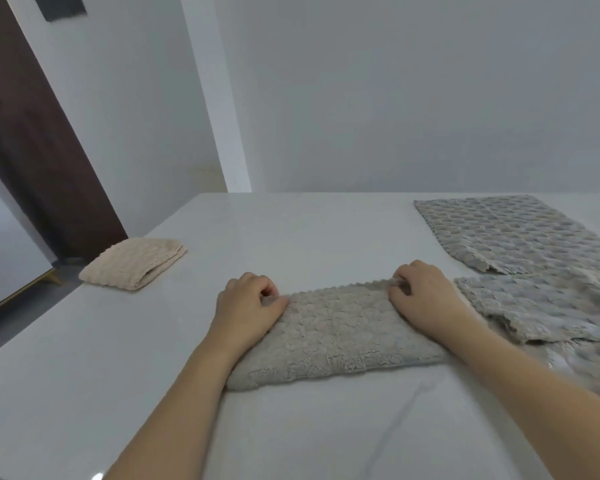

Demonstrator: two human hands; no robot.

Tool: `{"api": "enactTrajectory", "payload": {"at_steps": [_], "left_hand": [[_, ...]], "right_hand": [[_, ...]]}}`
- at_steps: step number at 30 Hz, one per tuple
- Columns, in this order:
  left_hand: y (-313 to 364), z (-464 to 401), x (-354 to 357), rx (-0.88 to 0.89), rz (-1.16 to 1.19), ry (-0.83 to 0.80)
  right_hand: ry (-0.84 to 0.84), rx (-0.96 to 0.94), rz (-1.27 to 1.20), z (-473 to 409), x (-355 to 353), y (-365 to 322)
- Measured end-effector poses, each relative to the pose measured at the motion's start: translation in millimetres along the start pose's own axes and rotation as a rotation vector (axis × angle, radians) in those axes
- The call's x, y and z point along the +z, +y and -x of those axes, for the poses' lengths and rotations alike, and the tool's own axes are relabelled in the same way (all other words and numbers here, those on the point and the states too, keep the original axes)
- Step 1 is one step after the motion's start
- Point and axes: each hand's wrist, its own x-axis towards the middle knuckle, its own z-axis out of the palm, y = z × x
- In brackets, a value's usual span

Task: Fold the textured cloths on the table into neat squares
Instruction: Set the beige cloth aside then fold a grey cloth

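A beige-grey textured cloth [336, 334] lies folded once into a long strip in the middle of the white table [291, 230]. My left hand [248, 306] pinches its far left corner with curled fingers. My right hand [421, 296] pinches its far right corner the same way. Both forearms reach in from the bottom edge. A cream cloth [134, 263], folded into a small square, sits at the table's left edge.
A grey textured cloth [513, 233] lies spread flat at the back right. Another grey cloth [548, 306] lies loosely in front of it, just right of my right hand. A wall stands behind the table; a dark door is at the left.
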Motion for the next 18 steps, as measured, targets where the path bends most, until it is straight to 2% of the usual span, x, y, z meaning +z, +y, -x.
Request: {"api": "enactTrajectory", "payload": {"at_steps": [2,5,9,15,18], "left_hand": [[-3,-1,3,-0.003,-0.043,0.031],[-4,-8,1,0.029,-0.088,-0.035],[-12,-12,0,-0.021,-0.094,0.008],[-13,-10,1,-0.047,-0.141,-0.032],[-11,-5,-4,0.037,0.003,-0.013]], "right_hand": [[0.046,0.021,-0.003,-3,6,5],[0.037,0.053,-0.015,-6,5,7],[0.040,0.051,-0.009,-7,8,9],[-0.100,0.086,0.007,-9,1,4],[-0.227,0.147,0.075,-14,-8,-6]]}}
